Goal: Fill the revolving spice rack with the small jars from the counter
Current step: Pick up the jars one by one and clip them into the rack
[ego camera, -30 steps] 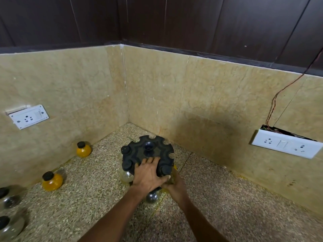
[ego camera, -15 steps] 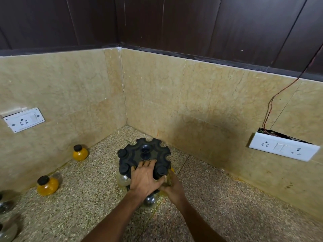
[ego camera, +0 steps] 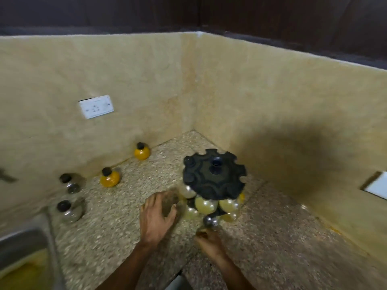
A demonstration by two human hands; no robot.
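Left hand [ego camera: 156,219] has come off the top disc of the spice rack [ego camera: 214,177] — a second ago it pressed there. It now hovers just left of the rack base, fingers [ego camera: 167,203] spread and holding nothing. Right hand [ego camera: 209,243] sits in front of the rack, drawn back from its side; blur hides whether its fingers grip anything — cannot tell. Rack stands on the desk [ego camera: 117,231] near the wall corner, several jars seated in lower slots. Loose jars left of the rack: two orange [ego camera: 142,151] [ego camera: 109,177], two dark-lidded [ego camera: 69,184] [ego camera: 68,211]. Judgement: seating step finished, next fetch likely; four jars remain.
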